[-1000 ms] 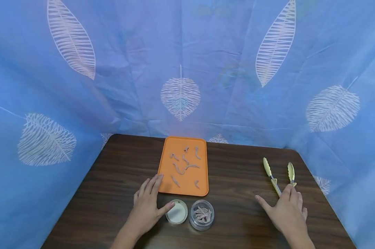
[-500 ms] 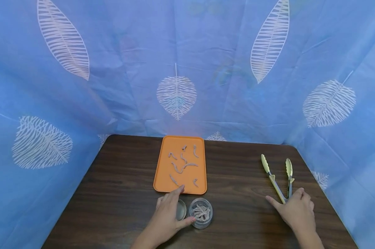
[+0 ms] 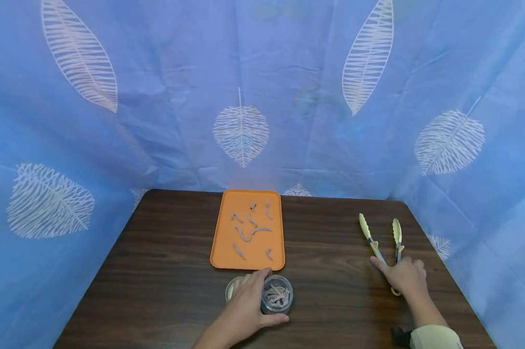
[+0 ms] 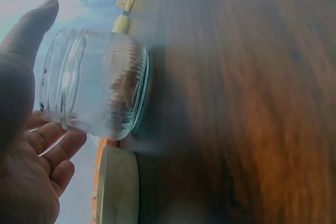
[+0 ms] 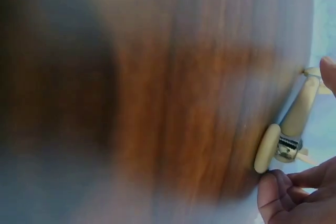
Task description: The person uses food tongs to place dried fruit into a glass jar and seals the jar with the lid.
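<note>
A clear glass jar (image 3: pixel 277 308) holding thin greyish-brown strips stands on the table. My left hand (image 3: pixel 246 301) is around its left side, thumb at the near edge and fingers at the far edge. In the left wrist view the thumb stands off the jar (image 4: pixel 92 85), its fingers spread below. Partly under that hand lies a round lid (image 3: pixel 230 289) with a pale inside. At the right, my right hand (image 3: pixel 407 277) is over the handles of spread tongs (image 3: pixel 378 250) with cream tips. In the right wrist view, fingers (image 5: pixel 275 195) are beside the handle's ring end; a firm hold is not clear.
An orange tray (image 3: pixel 220 259) lies behind the jar, with several thin strips (image 3: pixel 239 251) scattered on it. Dark wood table (image 3: pixel 323 271) extends between jar and tongs. Blue leaf-patterned cloth (image 3: pixel 288 111) hangs behind and at both sides.
My left hand has moved right, from beside the lid to around the jar. The right hand has come down over the tongs' handles. The head view has shifted slightly.
</note>
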Tool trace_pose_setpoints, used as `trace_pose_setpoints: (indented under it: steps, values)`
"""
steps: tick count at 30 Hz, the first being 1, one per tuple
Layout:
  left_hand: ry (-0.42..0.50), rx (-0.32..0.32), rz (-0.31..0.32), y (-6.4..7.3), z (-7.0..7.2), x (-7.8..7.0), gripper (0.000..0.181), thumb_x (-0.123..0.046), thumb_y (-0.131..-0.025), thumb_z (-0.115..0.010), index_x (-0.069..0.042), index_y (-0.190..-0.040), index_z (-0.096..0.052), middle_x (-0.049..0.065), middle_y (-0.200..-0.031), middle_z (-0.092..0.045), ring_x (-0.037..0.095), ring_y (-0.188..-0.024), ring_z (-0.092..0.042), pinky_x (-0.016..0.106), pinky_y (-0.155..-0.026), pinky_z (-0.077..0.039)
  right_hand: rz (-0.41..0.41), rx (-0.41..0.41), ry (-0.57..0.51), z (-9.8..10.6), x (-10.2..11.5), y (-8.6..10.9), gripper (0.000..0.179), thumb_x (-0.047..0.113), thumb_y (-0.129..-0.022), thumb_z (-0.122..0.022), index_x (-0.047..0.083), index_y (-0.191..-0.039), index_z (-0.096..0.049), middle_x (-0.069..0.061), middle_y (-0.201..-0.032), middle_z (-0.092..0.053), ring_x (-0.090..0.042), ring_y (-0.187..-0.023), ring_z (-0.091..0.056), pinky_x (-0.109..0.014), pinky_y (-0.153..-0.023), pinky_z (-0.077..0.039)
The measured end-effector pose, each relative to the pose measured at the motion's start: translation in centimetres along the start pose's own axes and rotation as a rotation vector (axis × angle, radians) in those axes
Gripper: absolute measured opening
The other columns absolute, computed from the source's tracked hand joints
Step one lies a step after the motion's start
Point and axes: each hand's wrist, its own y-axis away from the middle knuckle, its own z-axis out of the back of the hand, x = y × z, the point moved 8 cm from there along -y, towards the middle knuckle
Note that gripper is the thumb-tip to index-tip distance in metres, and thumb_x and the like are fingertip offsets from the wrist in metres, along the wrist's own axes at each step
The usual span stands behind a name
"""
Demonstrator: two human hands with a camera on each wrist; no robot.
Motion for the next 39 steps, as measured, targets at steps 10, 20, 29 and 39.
trace_pose_setpoints:
  steps: [10, 20, 29, 39]
  values:
    - [-0.025, -0.034, 0.007, -0.2, -0.5, 0.0, 0.100, -0.063, -0.072, -0.095, -0.011, -0.149, -0.056, 0.001, -0.145, -0.066, 0.021, -0.126, -0.060, 0.047, -0.105, -0.047, -0.011, -0.035, -0.008, -0.1, 1.0, -0.4, 0.108, 0.067, -0.105, -0.054, -0.035, -0.132, -0.034, -0.050, -0.121, -0.037, -0.063, -0.115, -0.041, -0.069, -0.101, -0.039]
    - [0.055, -0.049, 0.077, -0.6, -0.5, 0.5, 0.097, -0.054, -0.064, -0.102, -0.013, -0.142, -0.062, 0.002, -0.132, -0.071, 0.022, -0.123, -0.065, 0.051, -0.111, -0.050, -0.008, -0.042, -0.033, 0.2, 1.3, -0.5, 0.097, 0.057, -0.111, -0.049, -0.036, -0.133, -0.030, -0.050, -0.122, -0.032, -0.064, -0.113, -0.041, -0.064, -0.087, -0.045]
    - [0.122, -0.067, 0.113, -0.7, -0.4, 0.9, 0.098, -0.050, -0.060, -0.105, -0.013, -0.140, -0.064, 0.004, -0.130, -0.072, 0.027, -0.125, -0.065, 0.052, -0.112, -0.051, -0.006, 0.010, -0.047, 0.3, 1.7, -0.3, 0.089, 0.047, -0.112, -0.052, -0.037, -0.135, -0.031, -0.056, -0.131, -0.029, -0.069, -0.124, -0.031, -0.072, -0.104, -0.038]
    - [0.133, -0.067, 0.134, -0.8, -0.3, 1.0, 0.098, -0.049, -0.057, -0.106, -0.012, -0.137, -0.066, 0.005, -0.128, -0.073, 0.029, -0.123, -0.067, 0.048, -0.107, -0.055, 0.024, 0.034, -0.091, 1.2, 1.5, -0.1, 0.075, 0.037, -0.115, -0.051, -0.033, -0.137, -0.034, -0.053, -0.125, -0.036, -0.060, -0.112, -0.042, -0.064, -0.086, -0.051]
